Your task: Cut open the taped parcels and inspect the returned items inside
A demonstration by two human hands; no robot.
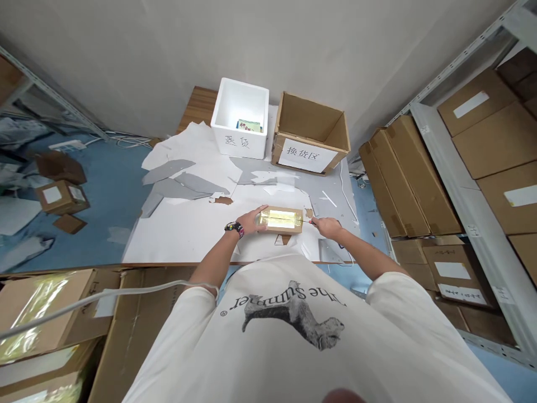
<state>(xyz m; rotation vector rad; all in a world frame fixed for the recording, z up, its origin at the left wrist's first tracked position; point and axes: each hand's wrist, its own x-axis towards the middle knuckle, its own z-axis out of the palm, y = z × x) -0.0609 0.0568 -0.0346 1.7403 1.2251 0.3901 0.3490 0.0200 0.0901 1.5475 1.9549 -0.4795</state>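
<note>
The small box lies on the white-covered bench, with shiny tape on top. The left hand holds its 9 o'clock end. The right hand, at 3 o'clock, pinches a thin tool pointing at the box. A white bin sits at 11 o'clock, a big open box at 1 o'clock.

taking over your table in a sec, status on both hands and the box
Left hand steadying taped cardboard box. Right hand gripping slim tool at its right end. White foam bin and open carton behind, clear of both hands.
</note>
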